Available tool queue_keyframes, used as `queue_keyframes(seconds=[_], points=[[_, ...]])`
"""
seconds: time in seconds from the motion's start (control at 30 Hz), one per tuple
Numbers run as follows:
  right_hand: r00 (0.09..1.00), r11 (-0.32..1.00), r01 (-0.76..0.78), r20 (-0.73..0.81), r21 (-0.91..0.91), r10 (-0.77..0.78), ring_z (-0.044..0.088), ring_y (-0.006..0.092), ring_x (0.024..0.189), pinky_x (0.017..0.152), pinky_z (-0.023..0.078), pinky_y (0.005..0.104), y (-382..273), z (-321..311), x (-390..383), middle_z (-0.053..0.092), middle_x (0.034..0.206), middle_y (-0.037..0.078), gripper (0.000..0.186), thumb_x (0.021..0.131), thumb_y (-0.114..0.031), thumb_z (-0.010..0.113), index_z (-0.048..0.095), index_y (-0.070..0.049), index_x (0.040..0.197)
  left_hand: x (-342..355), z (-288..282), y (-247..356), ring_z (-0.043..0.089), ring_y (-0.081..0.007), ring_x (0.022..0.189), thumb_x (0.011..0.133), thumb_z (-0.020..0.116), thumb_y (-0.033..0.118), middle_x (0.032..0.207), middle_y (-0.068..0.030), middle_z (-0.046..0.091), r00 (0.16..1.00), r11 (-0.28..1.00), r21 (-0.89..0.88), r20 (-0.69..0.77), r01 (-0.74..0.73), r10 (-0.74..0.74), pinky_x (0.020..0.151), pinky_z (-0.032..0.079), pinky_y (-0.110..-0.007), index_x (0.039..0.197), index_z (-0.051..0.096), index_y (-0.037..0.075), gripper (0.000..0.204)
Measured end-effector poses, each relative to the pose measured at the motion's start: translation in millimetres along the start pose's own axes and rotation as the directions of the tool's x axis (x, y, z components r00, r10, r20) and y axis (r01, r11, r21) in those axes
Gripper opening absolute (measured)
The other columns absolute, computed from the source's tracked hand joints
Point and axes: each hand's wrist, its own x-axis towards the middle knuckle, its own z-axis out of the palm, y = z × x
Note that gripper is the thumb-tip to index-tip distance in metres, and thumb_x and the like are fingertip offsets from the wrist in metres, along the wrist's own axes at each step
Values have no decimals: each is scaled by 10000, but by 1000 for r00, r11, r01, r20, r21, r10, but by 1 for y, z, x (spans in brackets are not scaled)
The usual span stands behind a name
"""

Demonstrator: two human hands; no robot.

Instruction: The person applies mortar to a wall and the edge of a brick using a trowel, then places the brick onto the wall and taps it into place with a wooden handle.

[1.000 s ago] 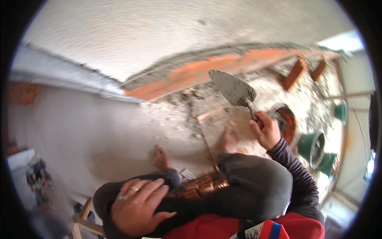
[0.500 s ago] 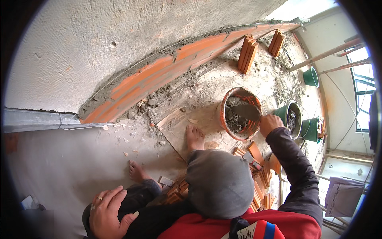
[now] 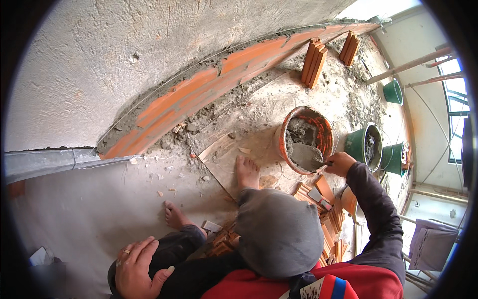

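At centre right, my right hand (image 3: pixel 341 164) is closed round the handle of a trowel (image 3: pixel 306 156). Its blade lies low in an orange-rimmed bucket (image 3: pixel 280 144) and is smeared with grey mortar (image 3: pixel 300 130), so its outline is hard to follow. At lower left my left hand (image 3: pixel 137 266), with a ring on one finger, rests on dark cloth over what appears to be a bent knee. Its fingers are stretched out and hold nothing. A rounded grey cloth shape (image 3: pixel 279 231) fills the lower middle; whether it is a knee or a cap I cannot tell.
Low brickwork (image 3: pixel 191 87) with a string along it runs beneath a rough wall (image 3: pixel 139 55). Green buckets (image 3: pixel 356 144) stand to the right. Hollow bricks (image 3: pixel 313 64) stand at the back; more bricks (image 3: pixel 332 219) are heaped near me. Bare feet (image 3: pixel 247 173) rest on the floor.
The trowel blade has moved lower and nearer in the bucket and now carries or lies in mortar. My right hand has shifted slightly. My left hand stays on the dark cloth.
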Motion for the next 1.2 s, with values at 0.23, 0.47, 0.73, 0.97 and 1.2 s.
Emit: queue_keyframes(seconds=[0.23, 0.47, 0.73, 0.97, 1.2], points=[[974, 939, -7, -211, 344, 85, 545, 274, 554, 576, 452, 401, 30, 31, -21, 555, 626, 140, 289, 736, -278, 690, 652, -12, 843, -1, -1, 3, 561, -407, 1067, 812, 666, 417, 1211, -215, 599, 999, 1000, 1, -31, 22, -22, 974, 406, -467, 1180, 592, -47, 597], [868, 969, 106, -496, 223, 20, 480, 257, 484, 517, 408, 374, -38, -14, -42, 494, 566, 130, 223, 714, -203, 697, 636, 0, 783, -9, 1, -5, 571, -348, 1080, 821, 664, 471, 1221, -150, 603, 995, 999, 7, -91, 44, -43, 972, 412, -463, 1202, 593, 2, 609], [767, 819, 568, -412, 80, -492, 524, 309, 498, 531, 438, 370, -166, -115, -42, 542, 578, 131, 172, 708, -125, 735, 655, -9, 807, -15, 2, -7, 571, -348, 1086, 841, 651, 445, 1223, -144, 603, 992, 1000, -4, -120, 26, -26, 980, 412, -462, 1213, 587, 16, 571], [528, 572, 733, 222, 368, -819, 546, 113, 515, 478, 417, 260, -255, -173, 9, 605, 597, 44, 319, 793, -263, 777, 669, 37, 804, -19, 5, -11, 565, -358, 1115, 836, 644, 491, 1236, -157, 601, 992, 999, -21, -124, 27, -30, 1010, 396, -455, 1222, 593, 18, 613], [775, 782, 528, 188, 330, -603, 542, 101, 521, 480, 432, 278, -279, -163, 62, 573, 591, 26, 196, 826, -193, 662, 670, 3, 831, -21, 8, -16, 574, -340, 1092, 838, 616, 533, 1222, -144, 608, 992, 1000, 2, -125, 17, -17, 1001, 405, -462, 1209, 606, 30, 625]])
